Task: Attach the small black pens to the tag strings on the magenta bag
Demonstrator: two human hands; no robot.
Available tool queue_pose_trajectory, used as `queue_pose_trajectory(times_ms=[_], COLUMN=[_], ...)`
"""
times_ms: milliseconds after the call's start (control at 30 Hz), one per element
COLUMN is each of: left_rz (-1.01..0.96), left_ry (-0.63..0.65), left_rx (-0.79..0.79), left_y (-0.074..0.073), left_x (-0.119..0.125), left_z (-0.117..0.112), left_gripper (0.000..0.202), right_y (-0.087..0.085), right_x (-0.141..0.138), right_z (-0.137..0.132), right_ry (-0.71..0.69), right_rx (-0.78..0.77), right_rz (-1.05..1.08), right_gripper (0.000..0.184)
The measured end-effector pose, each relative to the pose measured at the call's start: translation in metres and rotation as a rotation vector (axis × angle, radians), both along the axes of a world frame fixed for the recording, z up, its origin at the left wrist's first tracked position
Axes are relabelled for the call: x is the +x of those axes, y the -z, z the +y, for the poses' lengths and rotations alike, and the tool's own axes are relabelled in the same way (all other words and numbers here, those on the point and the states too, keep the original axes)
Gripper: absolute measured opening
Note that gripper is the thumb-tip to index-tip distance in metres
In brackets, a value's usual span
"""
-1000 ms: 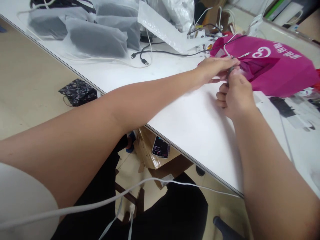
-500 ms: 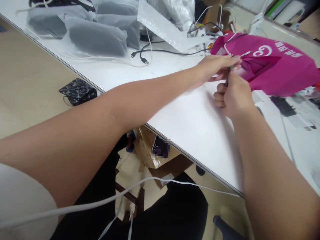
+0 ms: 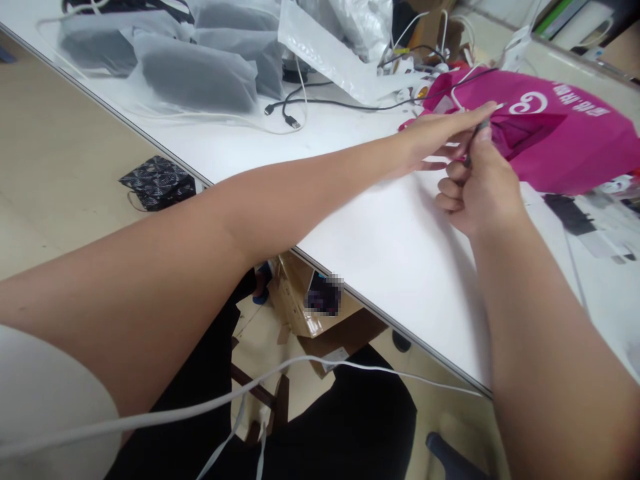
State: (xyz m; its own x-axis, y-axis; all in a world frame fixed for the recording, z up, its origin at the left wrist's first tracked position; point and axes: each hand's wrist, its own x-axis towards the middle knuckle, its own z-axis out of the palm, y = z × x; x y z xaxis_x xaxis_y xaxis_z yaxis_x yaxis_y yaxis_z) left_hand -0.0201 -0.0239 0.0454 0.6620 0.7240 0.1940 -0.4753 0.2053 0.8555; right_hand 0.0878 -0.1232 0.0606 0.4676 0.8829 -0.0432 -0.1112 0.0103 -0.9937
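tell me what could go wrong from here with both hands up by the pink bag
The small dark item pinched in the right hand could slip and perhaps get lost in the creases of the pink bag close by. The left hand is so near that the fingers might get in each other's way. The white cable crossing in front of the legs might snag.
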Motion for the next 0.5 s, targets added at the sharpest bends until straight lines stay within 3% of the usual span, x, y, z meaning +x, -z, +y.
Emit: queue_pose_trajectory(times_ms=[133, 200, 367, 500], left_rz=[-0.013, 0.038, 0.295, 0.551], left_ry=[0.055, -0.021, -0.417, -0.438], left_rx=[0.046, 0.104, 0.501, 0.561], left_y=[0.005, 0.01, 0.02, 0.027], left_x=[0.002, 0.006, -0.003, -0.017], left_z=[-0.001, 0.013, 0.051, 0.068], left_gripper=[0.045, 0.037, 0.033, 0.025], right_y=[0.003, 0.004, 0.009, 0.009], right_x=[0.006, 0.011, 0.024, 0.025], right_z=[0.005, 0.009, 0.012, 0.008], right_ry=[0.023, 0.057, 0.125, 0.147], right_rx=[0.037, -0.003, -0.008, 0.031], right_rz=[-0.048, -0.004, 0.069, 0.064], right_gripper=[0.054, 0.051, 0.049, 0.045])
